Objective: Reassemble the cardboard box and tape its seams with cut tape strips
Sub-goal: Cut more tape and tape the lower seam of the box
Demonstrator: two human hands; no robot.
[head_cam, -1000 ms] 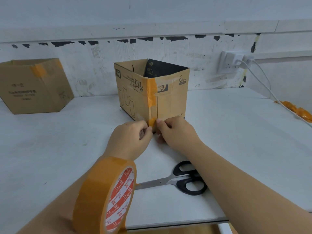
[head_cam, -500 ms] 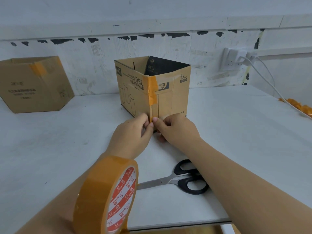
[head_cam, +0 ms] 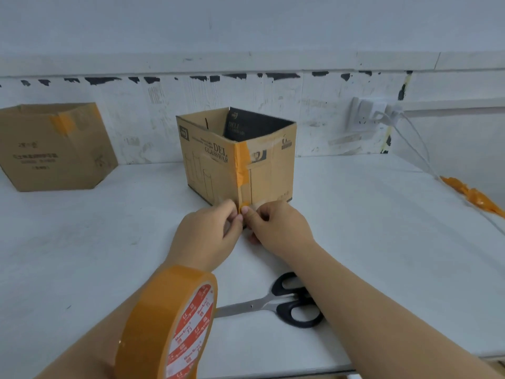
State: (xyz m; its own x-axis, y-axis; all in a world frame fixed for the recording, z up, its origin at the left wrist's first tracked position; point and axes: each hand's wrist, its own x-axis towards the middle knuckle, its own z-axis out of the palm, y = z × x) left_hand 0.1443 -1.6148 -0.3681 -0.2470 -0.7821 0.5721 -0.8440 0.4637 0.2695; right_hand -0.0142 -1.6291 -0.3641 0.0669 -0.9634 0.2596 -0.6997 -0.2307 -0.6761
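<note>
Box (head_cam: 218, 160) stands upright near the middle of the white worktop (head_cam: 369, 228), open at the top, one vertical corner turned toward the camera. An orange strip (head_cam: 241, 165) already runs down the upper part of that corner seam, wrapping a little onto both faces. Lower down, a narrower run of tape follows the edge to the box's foot.

Both hands meet at that foot. The left hand (head_cam: 210, 236) and the right hand (head_cam: 276, 228) are close together, thumbs almost touching, fingers curled in, pinching and pressing the tape end (head_cam: 244, 208) against the bottom of the corner. Whether the end is fully stuck down I cannot tell; the fingers hide it.

So the box looks reassembled into shape, and this seam seems nearly finished, with only the last bit to smooth flat. The other seams and the bottom are out of sight, so how much taping remains cannot be judged; the top flaps, if any, are not closed.

A tape roll (head_cam: 169, 324) is worn on the left forearm like a bracelet. Scissors (head_cam: 284, 305) lie closed on the worktop, just beside the right forearm. A second box (head_cam: 52, 149), also patched with orange tape, sits far left against the wall. Crumpled tape scraps (head_cam: 472, 192) lie at the right edge, by a white cable.
</note>
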